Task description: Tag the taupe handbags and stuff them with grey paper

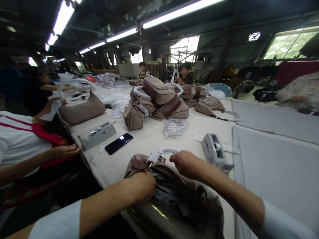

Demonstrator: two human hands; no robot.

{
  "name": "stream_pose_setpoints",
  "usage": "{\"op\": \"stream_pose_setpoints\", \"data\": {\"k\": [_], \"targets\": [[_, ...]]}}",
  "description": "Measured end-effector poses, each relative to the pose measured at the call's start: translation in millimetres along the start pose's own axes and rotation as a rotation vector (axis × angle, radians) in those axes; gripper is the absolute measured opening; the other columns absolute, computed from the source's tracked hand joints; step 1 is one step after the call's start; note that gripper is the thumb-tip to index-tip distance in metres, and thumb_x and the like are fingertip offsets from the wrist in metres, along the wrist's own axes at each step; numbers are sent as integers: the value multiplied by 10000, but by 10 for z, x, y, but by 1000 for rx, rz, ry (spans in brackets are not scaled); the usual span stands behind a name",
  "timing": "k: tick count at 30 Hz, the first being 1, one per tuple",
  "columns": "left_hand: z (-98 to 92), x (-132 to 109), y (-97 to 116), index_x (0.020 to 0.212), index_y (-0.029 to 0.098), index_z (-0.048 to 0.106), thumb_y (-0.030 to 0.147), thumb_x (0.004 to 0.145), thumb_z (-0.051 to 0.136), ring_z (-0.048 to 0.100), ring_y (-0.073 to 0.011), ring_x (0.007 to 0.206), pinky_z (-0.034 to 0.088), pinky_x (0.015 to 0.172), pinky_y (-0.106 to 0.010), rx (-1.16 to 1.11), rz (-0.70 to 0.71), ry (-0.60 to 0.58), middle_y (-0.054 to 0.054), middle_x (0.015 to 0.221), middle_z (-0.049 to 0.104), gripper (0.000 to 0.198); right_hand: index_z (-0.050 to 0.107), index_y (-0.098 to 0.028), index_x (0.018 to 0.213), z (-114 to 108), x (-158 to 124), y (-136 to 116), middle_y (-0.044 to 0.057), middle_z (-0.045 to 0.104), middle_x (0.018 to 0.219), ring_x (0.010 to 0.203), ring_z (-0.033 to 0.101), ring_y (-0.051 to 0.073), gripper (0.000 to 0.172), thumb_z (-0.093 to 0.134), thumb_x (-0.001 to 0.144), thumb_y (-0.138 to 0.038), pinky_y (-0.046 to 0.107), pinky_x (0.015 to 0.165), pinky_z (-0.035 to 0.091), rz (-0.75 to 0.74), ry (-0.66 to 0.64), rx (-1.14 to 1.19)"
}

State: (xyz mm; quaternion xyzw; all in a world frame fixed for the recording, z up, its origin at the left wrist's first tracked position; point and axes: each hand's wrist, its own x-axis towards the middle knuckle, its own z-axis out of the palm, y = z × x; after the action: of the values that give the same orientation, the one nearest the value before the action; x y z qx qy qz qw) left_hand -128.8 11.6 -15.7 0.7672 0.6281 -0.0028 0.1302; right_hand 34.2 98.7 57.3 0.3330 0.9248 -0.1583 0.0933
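the person's left hand (141,187) is closed in a loose fist on the upper edge of a taupe handbag (179,202), fingers curled down into the soft material just below a brown tab and a gold ring; the right hand (186,163) is nearly closed too, thumb and fingertips pinched on the white-wrapped handle (161,153), which arches between the two hands; the handbag lies slumped at the near edge of the table (149,132), its mouth open toward the camera, dark lining and a gold zip showing; just right of the right hand stands a grey tape dispenser (216,152), near but not touching; beyond the hands lie a dark phone (119,143), screen up, and a second tape dispenser (98,135); farther along the table sits a crinkled clear packet (175,127), and behind it a pile of bags (159,103) in the same taupe and brown; at the left a co-worker's hand (65,151) rests half curled at the table edge, well apart from the handbag.
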Motion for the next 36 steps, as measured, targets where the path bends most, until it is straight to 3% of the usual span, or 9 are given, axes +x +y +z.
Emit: {"op": "stream_pose_setpoints", "data": {"k": [4,7,12,18,21,25,31,34,36], "targets": [[-393,-338,18,778,176,668,535,683,613,631,-266,731,508,669,-367,52,215,-247,-93,791,677,375,600,-120,1111,317,628,455,101,666,1008,842,625,181,468,508,664,-15,245,721,468,-52,-146,95],[-430,-449,1,796,187,612,376,691,674,618,-225,800,438,889,-404,105,305,-262,-50,846,659,225,589,-157,1137,604,942,499,49,660,1031,857,607,155,476,571,670,-71,212,727,456,-123,-147,171],[-156,-449,-131,793,181,534,262,704,653,576,-188,745,402,935,-407,210,406,5,-23,798,621,169,645,-107,926,592,946,485,55,656,871,734,574,152,236,611,709,-194,226,648,429,-160,-90,201],[46,-394,-249,680,194,468,206,747,545,503,-155,603,446,865,-379,211,442,424,4,637,547,102,597,-150,639,-211,196,209,74,596,902,824,525,193,206,641,692,-345,272,700,379,-156,290,39],[75,-353,-252,652,191,457,137,804,424,483,-148,577,469,784,-351,191,490,594,-5,602,522,164,556,-164,590,-314,-85,-157,26,560,647,580,485,130,270,586,722,-398,247,526,332,10,161,143],[95,-367,-266,659,182,464,102,802,399,482,-156,597,470,713,-339,163,544,653,-21,607,520,177,600,-155,680,106,-59,-393,16,572,593,532,507,126,297,502,790,-412,229,473,335,65,-83,365],[75,-471,-303,640,191,424,112,729,492,469,-155,595,459,744,-358,194,551,561,-1,614,496,137,638,-77,948,995,255,-368,181,628,953,901,575,303,214,534,801,-193,471,770,466,-177,153,-209],[15,-492,-228,699,184,484,127,699,560,520,-181,683,436,826,-392,134,483,433,-12,683,545,95,644,-31,918,1084,294,-444,218,625,947,882,581,312,190,521,800,-115,502,773,474,-224,133,-327],[-12,-498,-163,800,184,537,154,704,599,546,-205,763,436,817,-383,74,400,350,-31,774,582,118,645,-57,886,868,189,-442,175,633,955,873,584,277,156,562,799,-156,421,748,498,-292,113,-294]]}}
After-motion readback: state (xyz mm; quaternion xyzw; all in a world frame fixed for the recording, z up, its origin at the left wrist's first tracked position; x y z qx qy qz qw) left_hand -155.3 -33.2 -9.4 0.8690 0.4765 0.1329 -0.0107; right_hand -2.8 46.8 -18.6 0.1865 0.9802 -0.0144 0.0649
